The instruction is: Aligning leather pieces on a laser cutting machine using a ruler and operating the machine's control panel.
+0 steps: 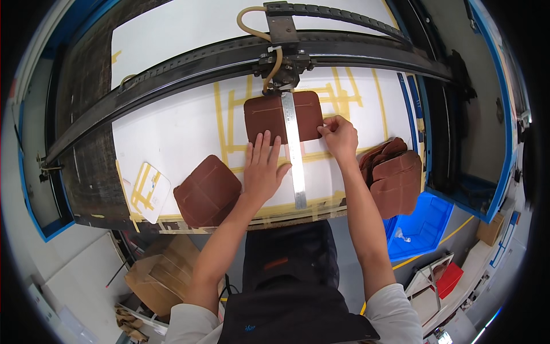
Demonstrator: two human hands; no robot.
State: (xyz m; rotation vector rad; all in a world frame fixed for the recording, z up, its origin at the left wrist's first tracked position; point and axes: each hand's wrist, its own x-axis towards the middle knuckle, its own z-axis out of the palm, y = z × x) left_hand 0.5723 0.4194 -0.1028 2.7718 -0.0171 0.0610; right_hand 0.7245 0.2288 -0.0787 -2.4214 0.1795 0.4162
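Note:
A brown leather piece (263, 117) with rounded corners lies on the white, yellow-taped board (200, 126). Across its middle runs a metal ruler (295, 166), reaching down toward the board's near edge. My left hand (263, 169) lies flat, fingers spread, with its fingertips on the leather's near edge and its thumb beside the ruler. At the leather's lower right corner, my right hand (341, 139) pinches the edge between thumb and fingers. A stack of similar leather pieces (207, 189) sits left of my left forearm. Another overlapping pile (395, 178) lies right of my right forearm.
A machine head (281, 71) on a dark gantry rail (366, 57) hangs just beyond the leather, with a hose attached. A white taped card (150, 192) lies at the left. Below the table's right side stands a blue bin (421, 226); a cardboard box (163, 275) is lower left.

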